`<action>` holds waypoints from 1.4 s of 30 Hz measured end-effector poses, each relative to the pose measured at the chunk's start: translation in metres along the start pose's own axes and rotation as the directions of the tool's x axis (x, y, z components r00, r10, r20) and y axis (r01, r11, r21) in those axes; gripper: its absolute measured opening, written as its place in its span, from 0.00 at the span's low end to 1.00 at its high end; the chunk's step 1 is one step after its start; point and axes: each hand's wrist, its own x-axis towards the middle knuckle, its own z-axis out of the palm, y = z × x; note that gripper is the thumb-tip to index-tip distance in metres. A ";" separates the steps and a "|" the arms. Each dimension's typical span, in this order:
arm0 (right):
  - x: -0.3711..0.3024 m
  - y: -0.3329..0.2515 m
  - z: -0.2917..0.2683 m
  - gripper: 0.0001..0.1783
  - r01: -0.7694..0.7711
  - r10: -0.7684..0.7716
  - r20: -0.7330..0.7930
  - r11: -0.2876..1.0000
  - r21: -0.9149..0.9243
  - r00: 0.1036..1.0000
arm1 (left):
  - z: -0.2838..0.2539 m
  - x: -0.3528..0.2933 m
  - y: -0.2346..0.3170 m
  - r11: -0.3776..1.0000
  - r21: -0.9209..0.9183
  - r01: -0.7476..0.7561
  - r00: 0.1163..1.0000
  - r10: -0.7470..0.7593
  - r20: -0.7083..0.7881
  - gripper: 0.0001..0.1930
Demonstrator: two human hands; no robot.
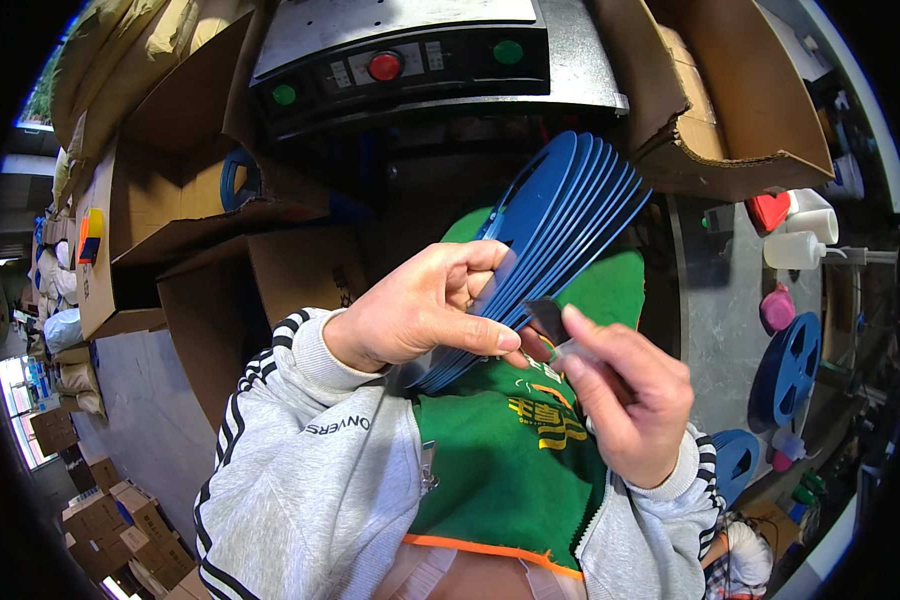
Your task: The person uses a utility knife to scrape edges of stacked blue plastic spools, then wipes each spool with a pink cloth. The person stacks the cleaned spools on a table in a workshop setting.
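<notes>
A fanned stack of several thin blue plastic reel discs [558, 205] stands on edge over my lap, against the green apron [490, 440]. My left hand [410, 305] is closed on the stack's near side, fingers curled behind the discs and thumb stretched along their edges. Just right of that thumb, my right hand [630, 395] pinches a small tool with a dark flat blade [544, 318]. Its exact kind is unclear, as the fingers cover much of it. The blade lies close to the disc edges; whether it touches them I cannot tell.
Ahead is a machine with a red button [384, 67] and green buttons. Open cardboard boxes stand at left [180, 190] and upper right [760, 110]. On the grey table [710, 300] at right are a squeeze bottle [795, 250] and a blue reel [790, 368]. Another person [745, 555] shows lower right.
</notes>
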 end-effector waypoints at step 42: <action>0.011 0.001 -0.008 0.20 -0.103 0.107 -0.031 0.989 0.102 0.994 | 0.002 -0.001 0.003 0.998 0.017 0.053 0.999 -0.053 0.006 0.26</action>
